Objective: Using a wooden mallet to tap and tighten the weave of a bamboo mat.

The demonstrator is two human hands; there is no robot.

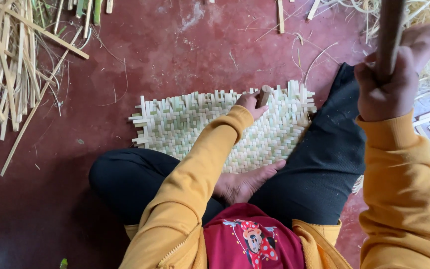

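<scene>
1. Woven mat (pixel 200 127) lies on the red floor (pixel 175 45), before crossed legs.
2. Left hand (pixel 251 103) fingers pinch a small wooden peg (pixel 264 94) at its far edge.
3. Right hand (pixel 386 84) grips a raised stick (pixel 390 35).

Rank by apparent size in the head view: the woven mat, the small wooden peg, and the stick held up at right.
1. Woven mat, clearly largest.
2. Stick in the right hand; it is close to the camera and cut off by the frame, so its size is unsure.
3. Small wooden peg in the left hand, smallest.
</scene>
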